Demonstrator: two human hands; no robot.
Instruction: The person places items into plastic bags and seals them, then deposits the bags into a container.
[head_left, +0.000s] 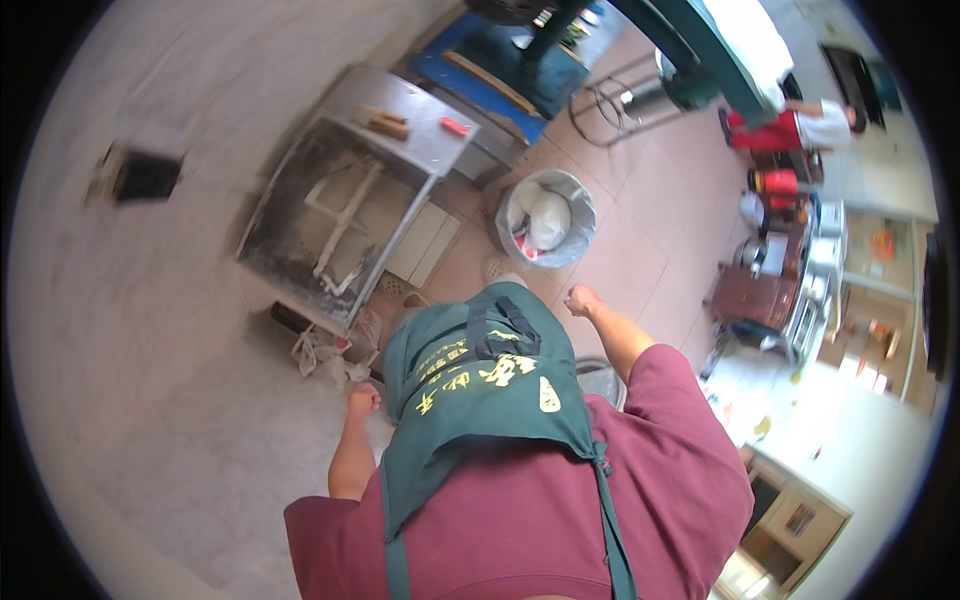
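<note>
Both arms hang at the sides of a green apron that bears yellow writing. My left hand has its fingers curled, near plastic bags by the wall. Above the tiled floor, my right hand is loosely closed, with nothing visible in it. Ahead of my feet stands a round waste bin, lined with plastic and holding a white bag. To its left is a worn metal table, with a dusty, open-looking section and pale bars in it.
Wooden-handled tools and a red object lie on the metal table. Beyond are a blue board, a metal stand and a green machine frame. A person stands at far right, near a brown cabinet and cookware.
</note>
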